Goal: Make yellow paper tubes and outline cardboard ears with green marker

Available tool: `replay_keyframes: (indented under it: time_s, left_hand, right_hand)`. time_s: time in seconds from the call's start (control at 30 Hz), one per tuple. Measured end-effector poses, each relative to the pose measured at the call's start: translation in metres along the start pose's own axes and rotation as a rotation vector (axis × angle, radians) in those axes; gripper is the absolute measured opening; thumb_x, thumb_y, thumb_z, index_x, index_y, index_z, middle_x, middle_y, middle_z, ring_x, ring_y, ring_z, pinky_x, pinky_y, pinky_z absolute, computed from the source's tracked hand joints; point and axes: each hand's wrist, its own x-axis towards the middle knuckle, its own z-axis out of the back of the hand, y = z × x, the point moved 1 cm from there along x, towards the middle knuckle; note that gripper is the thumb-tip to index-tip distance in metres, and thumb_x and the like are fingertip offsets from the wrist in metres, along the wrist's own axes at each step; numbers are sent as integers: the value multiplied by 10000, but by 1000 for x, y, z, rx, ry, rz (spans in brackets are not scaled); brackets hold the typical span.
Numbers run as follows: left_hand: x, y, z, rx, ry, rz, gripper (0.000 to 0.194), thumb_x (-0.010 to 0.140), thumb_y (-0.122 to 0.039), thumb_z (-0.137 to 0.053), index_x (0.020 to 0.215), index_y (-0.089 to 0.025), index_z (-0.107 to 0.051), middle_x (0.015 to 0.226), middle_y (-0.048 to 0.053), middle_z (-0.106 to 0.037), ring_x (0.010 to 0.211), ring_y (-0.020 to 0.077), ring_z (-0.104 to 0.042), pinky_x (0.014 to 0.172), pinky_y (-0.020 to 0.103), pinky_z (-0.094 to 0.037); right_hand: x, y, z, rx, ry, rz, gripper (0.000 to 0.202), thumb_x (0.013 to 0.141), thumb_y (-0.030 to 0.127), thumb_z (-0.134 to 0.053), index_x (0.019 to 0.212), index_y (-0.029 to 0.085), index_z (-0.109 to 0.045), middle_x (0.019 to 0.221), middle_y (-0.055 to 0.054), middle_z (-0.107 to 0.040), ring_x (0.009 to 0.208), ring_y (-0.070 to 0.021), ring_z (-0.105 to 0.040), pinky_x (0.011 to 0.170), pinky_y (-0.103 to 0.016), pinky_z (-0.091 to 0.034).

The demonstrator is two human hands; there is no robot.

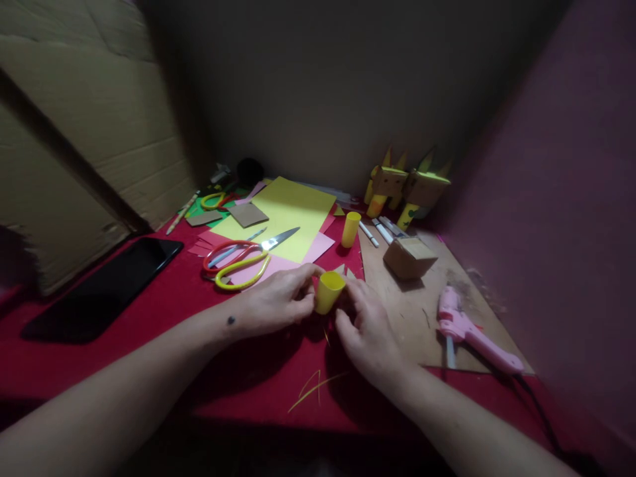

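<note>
A small yellow paper tube (328, 295) stands between my hands above the red cloth, its open end tilted toward me. My left hand (285, 295) has its fingers closed against the tube's left side. From the right, my right hand (370, 324) grips it with curled fingers near the rim. Just behind the tube, small pale triangular points (342, 270) show, partly hidden by my fingers. A second yellow tube (350, 230) stands upright farther back. Thin yellow paper strips (315, 389) lie on the cloth in front of my hands.
Scissors (243, 262) with red and yellow handles rest on yellow paper (291, 212). At left lies a black phone (104, 288). On the right, a board (375, 265) holds a cardboard box (410, 258) and a pink glue gun (467, 331). Cardboard figures (422, 189) and markers (381, 230) are behind.
</note>
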Motion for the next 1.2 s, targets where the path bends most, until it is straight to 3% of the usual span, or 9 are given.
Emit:
replay_keyframes:
  time_s: [0.1,0.2,0.3,0.47,0.6,0.77,0.93,1.1,1.2]
  left_hand:
    - [0,-5,-5,70,-30,-61,225,840,-282,-489,1045,-193,-517,805,0,-570,703,180,-573,652,302,-476]
    - [-1,-8,-11,136,-63,-99,184,818,-228,-461,996,-191,-493,817,20,-578,724,195,-562,685,325,-465]
    - [-2,-7,-17,187,-81,-115,264,806,-185,-446,1068,-186,-479,856,43,-615,735,207,-587,690,334,-480]
    - [-4,-6,-22,262,-114,-109,350,803,-165,-467,1152,-191,-464,952,82,-658,810,250,-631,739,388,-511]
    - [-4,-6,-24,292,-114,-112,338,808,-150,-455,1143,-193,-469,963,80,-654,821,255,-644,743,397,-524]
    - [-4,-5,-27,325,-99,-102,550,802,-143,-466,1343,-178,-376,1016,101,-666,863,282,-660,772,438,-540]
    - [-4,-5,-31,375,-98,-69,633,796,-155,-479,1408,-165,-314,1065,131,-670,902,307,-675,785,461,-551]
    - [-4,-3,-34,437,-112,-16,736,800,-177,-482,1486,-137,-219,1133,181,-669,960,364,-685,799,511,-549]
    - [-3,-2,-36,447,-114,2,759,801,-186,-483,1501,-133,-194,1103,182,-680,958,384,-690,796,532,-546]
  right_hand:
    - [-6,-3,-9,-20,24,6,577,789,102,-491,1365,105,-529,1378,-199,-569,1374,-344,-471,1172,-576,-362]
    - [-11,-6,-13,-20,59,-44,720,791,100,-486,1501,98,-369,1501,-216,-470,1442,-350,-405,1174,-583,-365]
    - [-12,-4,-12,-1,117,-95,771,804,112,-489,1546,97,-283,1502,-216,-474,1434,-334,-427,1179,-552,-377]
    - [-10,4,-10,25,150,-73,781,806,123,-483,1553,101,-253,1413,-207,-544,1383,-313,-489,1182,-538,-375]
    - [-11,3,-12,34,168,-70,844,787,107,-482,1574,116,-178,1477,-217,-489,1411,-320,-453,1180,-569,-359]
    - [-13,2,-13,24,176,-50,877,770,78,-483,1581,100,-151,1520,-234,-442,1457,-327,-390,1200,-576,-322]
    - [-14,4,-14,10,186,-16,881,791,58,-474,1594,114,-116,1551,-213,-409,1489,-309,-338,1218,-573,-295]
    - [-14,6,-14,-8,204,-6,862,783,51,-477,1571,10,-130,1558,-274,-369,1506,-336,-293,1219,-587,-282]
    - [-14,5,-15,-18,210,8,860,789,46,-467,1571,9,-112,1574,-279,-341,1512,-337,-276,1215,-607,-269]
